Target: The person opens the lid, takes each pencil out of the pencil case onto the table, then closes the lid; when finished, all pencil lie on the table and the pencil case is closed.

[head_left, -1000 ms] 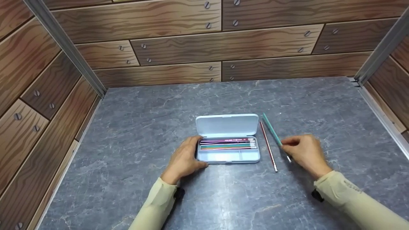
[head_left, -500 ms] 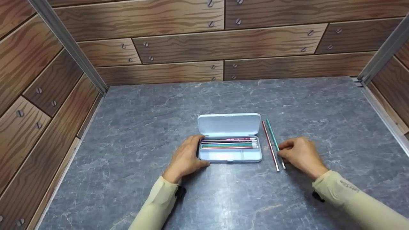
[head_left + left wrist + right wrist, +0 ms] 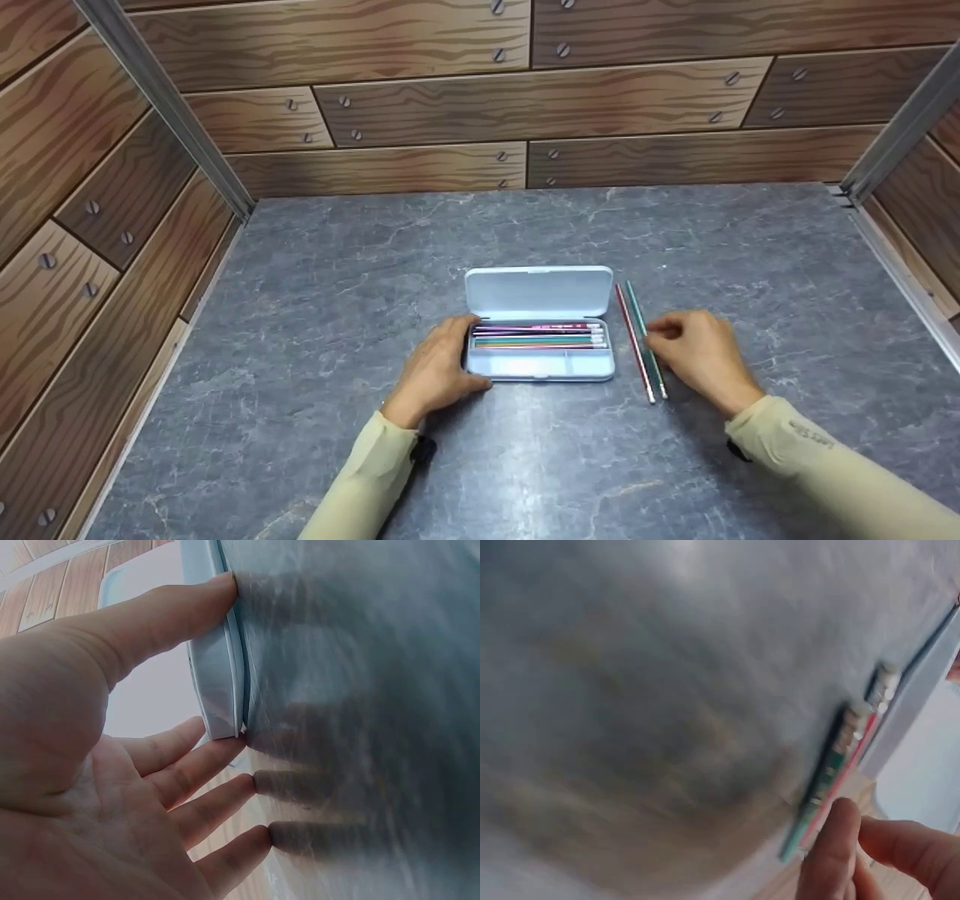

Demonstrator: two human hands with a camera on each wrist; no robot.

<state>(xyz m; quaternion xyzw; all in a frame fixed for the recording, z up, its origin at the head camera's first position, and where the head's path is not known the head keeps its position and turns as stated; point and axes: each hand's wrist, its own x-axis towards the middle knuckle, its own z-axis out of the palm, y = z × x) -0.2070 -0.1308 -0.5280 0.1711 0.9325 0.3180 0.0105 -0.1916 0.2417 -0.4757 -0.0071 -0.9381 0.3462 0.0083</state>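
A pale blue pencil case [image 3: 525, 365] lies with its lid raised. Several pencils [image 3: 536, 337] fill its rear compartment. My left hand [image 3: 435, 371] grips the case's left end, thumb at the front edge and forefinger at the back corner. To the right of the case, a red pencil [image 3: 636, 345] and a green pencil [image 3: 636, 307] lie side by side, white erasers toward me. My right hand [image 3: 701, 356] is right beside the green pencil. In the right wrist view its thumb and forefinger tips meet, with the green pencil [image 3: 826, 772] passing outside them.
The grey marbled table [image 3: 360, 255] extends around the case. Wood-print panels [image 3: 420, 120] stand at the back and both sides, with metal posts [image 3: 161, 112] at the corners.
The green pencil has come down from my right hand's pinch to lie alongside the red pencil. My right hand has shifted left and slightly away along it. My left hand stays on the case.
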